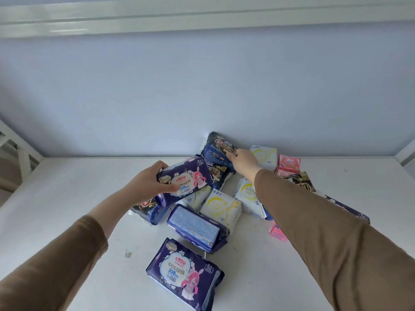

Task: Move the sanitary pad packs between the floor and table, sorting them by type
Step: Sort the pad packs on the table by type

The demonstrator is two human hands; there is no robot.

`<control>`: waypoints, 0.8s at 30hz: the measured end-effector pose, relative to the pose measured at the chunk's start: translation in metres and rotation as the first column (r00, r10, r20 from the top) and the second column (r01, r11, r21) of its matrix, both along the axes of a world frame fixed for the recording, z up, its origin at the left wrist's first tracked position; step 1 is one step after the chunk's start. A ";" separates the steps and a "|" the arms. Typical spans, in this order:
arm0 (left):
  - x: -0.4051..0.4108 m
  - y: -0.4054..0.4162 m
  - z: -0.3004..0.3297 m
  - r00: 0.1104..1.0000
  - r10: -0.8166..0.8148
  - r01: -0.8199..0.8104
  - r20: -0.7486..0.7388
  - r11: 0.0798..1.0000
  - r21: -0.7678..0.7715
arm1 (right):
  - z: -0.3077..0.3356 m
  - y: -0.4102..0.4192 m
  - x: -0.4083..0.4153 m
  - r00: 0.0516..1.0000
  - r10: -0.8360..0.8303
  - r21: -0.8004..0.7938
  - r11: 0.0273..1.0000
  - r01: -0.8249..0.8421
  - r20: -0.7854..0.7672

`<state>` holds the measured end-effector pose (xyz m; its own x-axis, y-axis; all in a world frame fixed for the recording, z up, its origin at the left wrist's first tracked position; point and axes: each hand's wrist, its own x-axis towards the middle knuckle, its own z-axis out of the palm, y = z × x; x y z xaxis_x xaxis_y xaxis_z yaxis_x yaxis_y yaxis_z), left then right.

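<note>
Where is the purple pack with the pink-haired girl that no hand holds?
In the head view, this purple pack lies alone on the white table, nearest the camera, just in front of the blue pack.

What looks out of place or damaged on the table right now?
No damage shows. The packs are a mixed heap: one pink pack lies apart from the other pink packs, and a small scrap sits on the white table.

Only one view: head cam, worn by the person, looks fwd and down at the white table. It is near, wall right behind table.
</note>
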<state>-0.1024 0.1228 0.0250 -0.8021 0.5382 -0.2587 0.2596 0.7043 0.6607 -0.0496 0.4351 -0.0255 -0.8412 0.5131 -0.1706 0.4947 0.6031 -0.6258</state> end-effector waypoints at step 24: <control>0.019 0.000 -0.009 0.981 -0.025 0.039 -0.191 0.997 0.071 | 0.049 -0.055 0.041 0.908 0.386 -0.374 0.828 -0.418 -0.161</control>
<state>-0.0830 0.1228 0.0155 -0.8149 0.5763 -0.0616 0.4069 0.6446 0.6473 -0.0090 0.3797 0.0232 -0.9767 0.0309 -0.2124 0.2044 0.4355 -0.8767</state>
